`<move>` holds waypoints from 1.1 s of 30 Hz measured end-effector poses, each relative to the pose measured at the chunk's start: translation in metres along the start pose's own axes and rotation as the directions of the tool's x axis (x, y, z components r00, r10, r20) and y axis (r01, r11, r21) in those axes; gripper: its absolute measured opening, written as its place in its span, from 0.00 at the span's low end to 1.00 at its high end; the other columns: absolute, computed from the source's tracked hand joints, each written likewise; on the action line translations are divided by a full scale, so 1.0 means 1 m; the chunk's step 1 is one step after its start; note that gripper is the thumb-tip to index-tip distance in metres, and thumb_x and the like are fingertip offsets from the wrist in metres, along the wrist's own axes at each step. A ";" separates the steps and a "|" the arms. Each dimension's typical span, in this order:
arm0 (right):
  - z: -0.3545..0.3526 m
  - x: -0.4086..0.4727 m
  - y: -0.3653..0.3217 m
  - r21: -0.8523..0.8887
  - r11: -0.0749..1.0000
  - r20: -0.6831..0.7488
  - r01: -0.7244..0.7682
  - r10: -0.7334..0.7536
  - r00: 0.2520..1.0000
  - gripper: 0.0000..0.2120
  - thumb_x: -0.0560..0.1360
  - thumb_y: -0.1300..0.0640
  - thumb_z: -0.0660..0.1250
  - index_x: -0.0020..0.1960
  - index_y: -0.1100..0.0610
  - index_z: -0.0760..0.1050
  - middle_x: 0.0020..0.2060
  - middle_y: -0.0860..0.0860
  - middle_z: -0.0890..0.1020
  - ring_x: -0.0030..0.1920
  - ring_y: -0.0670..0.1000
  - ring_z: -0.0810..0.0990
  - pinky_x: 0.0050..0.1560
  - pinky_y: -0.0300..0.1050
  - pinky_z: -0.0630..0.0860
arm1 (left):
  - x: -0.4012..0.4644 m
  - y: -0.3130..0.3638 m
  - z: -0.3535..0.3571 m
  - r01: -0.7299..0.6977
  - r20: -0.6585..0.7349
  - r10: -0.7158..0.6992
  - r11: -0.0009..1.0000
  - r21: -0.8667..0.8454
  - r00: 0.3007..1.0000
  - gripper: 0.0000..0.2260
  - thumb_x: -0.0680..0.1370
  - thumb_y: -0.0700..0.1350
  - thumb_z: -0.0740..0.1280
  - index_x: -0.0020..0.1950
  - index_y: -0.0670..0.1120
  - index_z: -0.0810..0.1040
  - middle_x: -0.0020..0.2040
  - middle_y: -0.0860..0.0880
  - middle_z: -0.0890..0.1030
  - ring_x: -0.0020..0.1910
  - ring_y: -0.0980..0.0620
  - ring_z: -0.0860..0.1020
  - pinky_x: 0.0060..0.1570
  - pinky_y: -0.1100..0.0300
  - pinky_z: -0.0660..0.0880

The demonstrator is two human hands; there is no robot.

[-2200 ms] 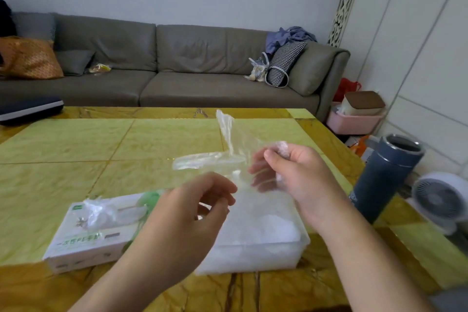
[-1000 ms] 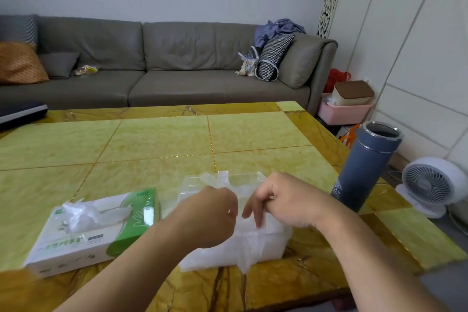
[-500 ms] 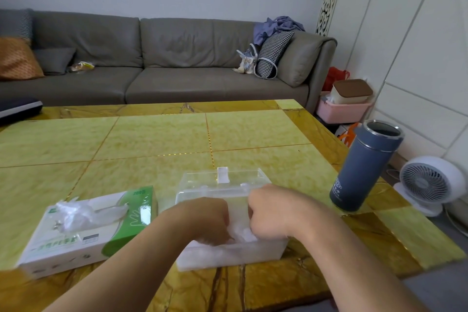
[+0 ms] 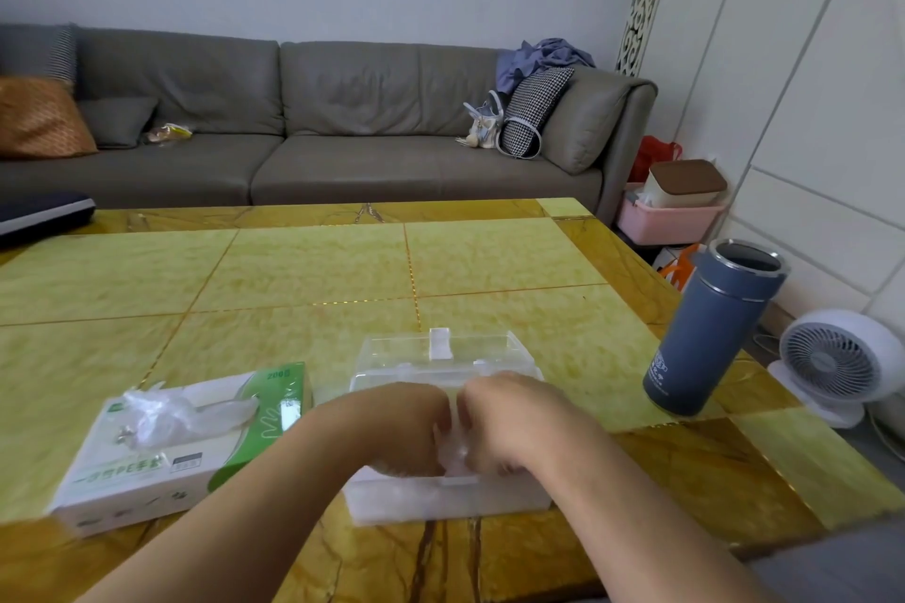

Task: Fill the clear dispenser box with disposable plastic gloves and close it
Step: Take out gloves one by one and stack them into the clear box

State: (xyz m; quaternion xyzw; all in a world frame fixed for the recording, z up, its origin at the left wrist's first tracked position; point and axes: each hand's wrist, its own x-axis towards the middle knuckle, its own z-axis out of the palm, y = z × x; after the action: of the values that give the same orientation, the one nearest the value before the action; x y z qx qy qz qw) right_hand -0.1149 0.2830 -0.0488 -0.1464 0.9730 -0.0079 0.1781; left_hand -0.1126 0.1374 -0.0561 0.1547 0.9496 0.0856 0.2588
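The clear dispenser box (image 4: 443, 502) stands near the table's front edge, its lid (image 4: 440, 353) tipped open toward the back. White plastic gloves (image 4: 455, 453) fill it. My left hand (image 4: 401, 426) and my right hand (image 4: 514, 416) are side by side inside the open top, knuckles up and fingers curled down into the gloves. A bit of glove shows between them, and the fingertips are mostly hidden. Left of the dispenser lies the white-and-green cardboard glove carton (image 4: 161, 455), with a crumpled glove (image 4: 181, 414) sticking out of its slot.
A tall blue-grey thermos (image 4: 710, 328) stands open at the table's right edge, close to the dispenser. The yellow stone table (image 4: 318, 279) stretches away behind the boxes. Off the table are a small white fan (image 4: 837, 362) on the floor and a grey sofa (image 4: 303, 122).
Both hands carried a glove from mid-air down into the dispenser and now sit lower inside it, pushing the plastic in. The carton and thermos have not moved.
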 end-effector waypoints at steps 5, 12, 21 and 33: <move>0.003 0.016 -0.008 -0.091 0.995 0.155 -0.031 0.044 0.987 0.11 0.77 0.50 0.72 0.42 0.52 0.72 0.37 0.50 0.77 0.35 0.52 0.75 0.37 0.45 0.71 | -0.014 0.001 -0.014 0.030 -0.152 -0.055 0.987 -0.158 0.987 0.20 0.77 0.36 0.59 0.65 0.49 0.81 0.60 0.52 0.82 0.60 0.49 0.80 0.61 0.52 0.79; -0.002 0.019 -0.015 -0.145 0.989 0.311 -0.039 0.083 0.947 0.15 0.77 0.57 0.69 0.63 0.52 0.71 0.46 0.52 0.77 0.46 0.58 0.78 0.49 0.51 0.75 | 0.005 0.018 0.005 0.167 -0.053 -0.164 0.984 0.058 0.985 0.07 0.82 0.42 0.63 0.55 0.42 0.79 0.40 0.50 0.73 0.47 0.46 0.77 0.47 0.55 0.74; -0.008 0.005 -0.012 -0.035 0.993 0.298 -0.109 0.114 0.948 0.25 0.79 0.57 0.68 0.72 0.60 0.63 0.42 0.55 0.74 0.43 0.57 0.76 0.42 0.50 0.72 | -0.001 0.018 0.000 0.228 -0.136 -0.207 0.960 0.163 0.969 0.07 0.78 0.39 0.68 0.55 0.45 0.76 0.46 0.48 0.79 0.54 0.46 0.81 0.45 0.56 0.72; -0.006 -0.002 -0.007 0.125 0.989 -0.003 -0.085 0.086 0.996 0.13 0.77 0.63 0.62 0.49 0.47 0.81 0.52 0.45 0.83 0.49 0.50 0.84 0.54 0.49 0.83 | -0.067 -0.025 -0.011 -0.146 -0.499 0.066 0.982 -0.123 0.864 0.20 0.80 0.34 0.59 0.64 0.54 0.78 0.58 0.57 0.82 0.57 0.56 0.80 0.56 0.55 0.80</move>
State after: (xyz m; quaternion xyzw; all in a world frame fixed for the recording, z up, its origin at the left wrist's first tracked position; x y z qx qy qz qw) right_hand -0.1134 0.2762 -0.0423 -0.0930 0.9768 -0.0615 0.1829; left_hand -0.0698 0.0908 -0.0218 0.1592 0.9645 0.2104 0.0147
